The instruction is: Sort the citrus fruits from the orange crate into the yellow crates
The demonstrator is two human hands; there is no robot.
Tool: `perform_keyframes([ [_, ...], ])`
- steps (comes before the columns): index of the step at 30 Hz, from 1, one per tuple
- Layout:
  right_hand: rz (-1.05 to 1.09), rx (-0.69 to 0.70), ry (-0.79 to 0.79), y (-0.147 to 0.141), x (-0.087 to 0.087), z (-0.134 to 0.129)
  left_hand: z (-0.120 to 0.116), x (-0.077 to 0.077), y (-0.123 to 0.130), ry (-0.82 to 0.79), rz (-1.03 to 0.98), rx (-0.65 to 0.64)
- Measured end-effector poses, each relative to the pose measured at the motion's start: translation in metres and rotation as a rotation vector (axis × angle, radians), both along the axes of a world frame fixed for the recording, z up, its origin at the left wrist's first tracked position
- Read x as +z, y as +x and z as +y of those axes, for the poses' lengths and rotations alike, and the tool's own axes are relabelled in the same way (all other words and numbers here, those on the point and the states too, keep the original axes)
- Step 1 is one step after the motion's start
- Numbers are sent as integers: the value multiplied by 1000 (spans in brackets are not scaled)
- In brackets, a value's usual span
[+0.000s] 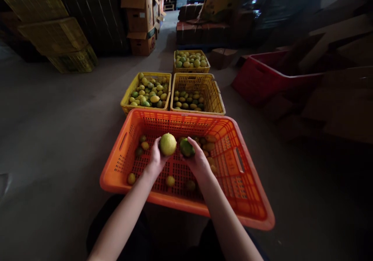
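Over the orange crate [180, 202], my left hand [157, 158] is closed around a yellow lemon [168, 144]. Close beside it, my right hand [199, 160] grips a dark green lemon [186, 147], thumb on top. The two fruits are held apart, with a small gap between them. Lower down on the crate's floor lie several loose lemons, among them a yellow one [170, 181] near the front and another [131, 178] at the left corner. More fruit sits along the right side, partly hidden behind my right hand.
Beyond the orange crate stand a yellow crate [124, 104] full of lemons, a partly filled one [217, 93] and a third [208, 69] farther back. A red bin [253, 82] is at the right. Stacked cartons [140, 20] and yellow crates [55, 35] stand at the back left.
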State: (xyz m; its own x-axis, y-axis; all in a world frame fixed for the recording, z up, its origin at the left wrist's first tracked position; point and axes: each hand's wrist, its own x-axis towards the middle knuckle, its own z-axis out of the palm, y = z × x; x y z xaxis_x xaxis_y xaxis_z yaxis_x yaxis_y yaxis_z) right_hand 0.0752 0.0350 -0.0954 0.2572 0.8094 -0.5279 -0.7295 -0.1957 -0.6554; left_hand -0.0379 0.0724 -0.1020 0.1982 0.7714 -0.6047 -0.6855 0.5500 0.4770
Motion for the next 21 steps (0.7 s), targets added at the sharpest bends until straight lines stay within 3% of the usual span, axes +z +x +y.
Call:
perform_keyframes([
  [5,21,17,-20,-1,0,0,-2,-3,2,41,81,4],
  [9,55,-49,-74,0,-4,5,-4,-2,1,92,71,-55],
  [16,51,-96,-122,4,-3,7,0,-9,0,-14,-20,-9],
  [21,84,-72,-59,5,0,7,2,1,-2,-29,-85,-26],
])
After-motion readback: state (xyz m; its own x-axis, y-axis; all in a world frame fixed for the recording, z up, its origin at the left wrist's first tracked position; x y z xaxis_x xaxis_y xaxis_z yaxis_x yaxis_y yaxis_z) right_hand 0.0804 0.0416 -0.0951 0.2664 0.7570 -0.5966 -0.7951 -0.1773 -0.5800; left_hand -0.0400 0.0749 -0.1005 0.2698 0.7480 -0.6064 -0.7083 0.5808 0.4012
